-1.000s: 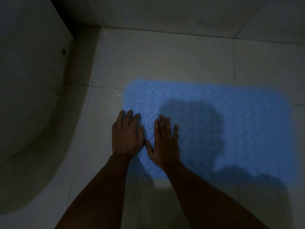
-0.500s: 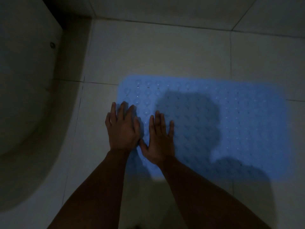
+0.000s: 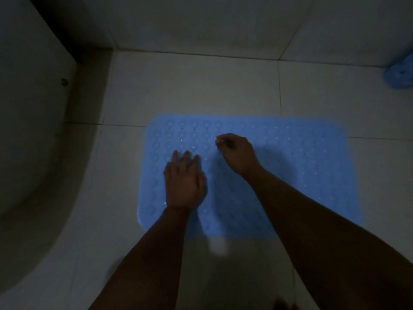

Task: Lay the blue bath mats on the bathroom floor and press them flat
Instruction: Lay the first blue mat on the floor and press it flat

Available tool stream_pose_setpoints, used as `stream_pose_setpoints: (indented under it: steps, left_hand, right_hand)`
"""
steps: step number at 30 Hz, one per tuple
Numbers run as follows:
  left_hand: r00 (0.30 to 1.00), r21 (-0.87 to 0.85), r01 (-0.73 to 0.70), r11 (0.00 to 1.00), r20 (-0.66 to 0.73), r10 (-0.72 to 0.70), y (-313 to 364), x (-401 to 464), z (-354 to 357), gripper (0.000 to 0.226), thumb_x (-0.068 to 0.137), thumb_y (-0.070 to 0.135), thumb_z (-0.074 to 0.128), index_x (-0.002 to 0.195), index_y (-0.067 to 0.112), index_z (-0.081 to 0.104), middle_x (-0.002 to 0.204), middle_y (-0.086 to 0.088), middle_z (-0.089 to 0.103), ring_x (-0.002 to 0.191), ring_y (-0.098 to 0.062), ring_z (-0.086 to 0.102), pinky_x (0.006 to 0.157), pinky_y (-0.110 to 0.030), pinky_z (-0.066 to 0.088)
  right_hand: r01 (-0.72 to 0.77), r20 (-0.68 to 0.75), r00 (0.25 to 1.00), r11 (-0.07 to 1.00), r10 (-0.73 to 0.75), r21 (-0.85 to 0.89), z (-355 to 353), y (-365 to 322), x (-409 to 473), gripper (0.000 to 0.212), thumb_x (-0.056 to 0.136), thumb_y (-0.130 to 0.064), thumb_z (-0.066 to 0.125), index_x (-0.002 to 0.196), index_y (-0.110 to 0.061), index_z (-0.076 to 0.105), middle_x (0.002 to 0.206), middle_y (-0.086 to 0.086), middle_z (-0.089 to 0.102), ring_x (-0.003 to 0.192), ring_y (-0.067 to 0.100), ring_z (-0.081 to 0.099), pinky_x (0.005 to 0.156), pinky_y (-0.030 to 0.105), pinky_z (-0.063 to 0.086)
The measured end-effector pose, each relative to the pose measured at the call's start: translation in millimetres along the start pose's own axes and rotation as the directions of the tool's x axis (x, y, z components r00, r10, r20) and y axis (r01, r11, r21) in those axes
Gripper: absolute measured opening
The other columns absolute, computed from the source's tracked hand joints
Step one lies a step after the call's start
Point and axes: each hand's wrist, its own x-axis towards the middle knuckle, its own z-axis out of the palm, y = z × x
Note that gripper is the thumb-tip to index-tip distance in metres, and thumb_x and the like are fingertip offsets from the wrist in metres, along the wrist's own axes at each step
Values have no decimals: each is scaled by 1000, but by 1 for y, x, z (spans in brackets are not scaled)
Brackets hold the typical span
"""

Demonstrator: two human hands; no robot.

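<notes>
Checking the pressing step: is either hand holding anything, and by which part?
Nothing is clearly held. The left hand lies flat on the blue bath mat; the right hand is curled above it, any pinch too dim to tell.

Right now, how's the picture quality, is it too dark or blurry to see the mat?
Head view: dim and grainy, but the blue mat stands out; both arms cast soft shadows on it. Left hand slightly motion-blurred, right hand sharper. Wide-angle lens bends the tub edge.

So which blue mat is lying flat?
The big mat under the hands; the other blue one, far right by the wall, looks bunched up.
</notes>
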Motion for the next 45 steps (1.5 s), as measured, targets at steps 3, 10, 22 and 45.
stream_pose_setpoints:
  steps: [3,10,22,45]
  left_hand:
    - [971,15,-229,973,74,227,30,1,38,60,96,38,44,150,15,50,160,-16,42,152,-44,28,114,-63,35]
    - [973,151,-215,965,119,198,61,-10,81,80,103,64,33,165,17,15,173,-10,2,159,-37,-3,123,-68,6]
    - [971,197,-183,963,189,146,67,-10,77,85,101,68,29,165,17,6,173,-10,-6,159,-34,-7,122,-67,9]
    - [974,123,-58,991,225,29,76,-6,22,63,99,45,22,148,18,52,159,-10,45,155,-36,25,117,-58,35]
  right_hand:
    - [98,-156,983,995,-100,-20,-16,24,-3,12,95,-23,67,97,-17,76,92,-1,77,88,6,69,79,17,52]
    - [137,-211,967,990,-141,-35,-23,79,-24,19,96,-26,59,103,-19,75,104,-6,74,100,11,69,84,39,58]
    - [197,-208,957,979,-203,-50,-37,89,-22,17,98,-21,57,106,-16,71,106,-3,71,101,18,65,90,34,52]
    - [147,158,985,785,-63,-602,-14,100,-86,67,95,-44,34,150,-6,45,161,16,36,152,33,29,115,62,32]
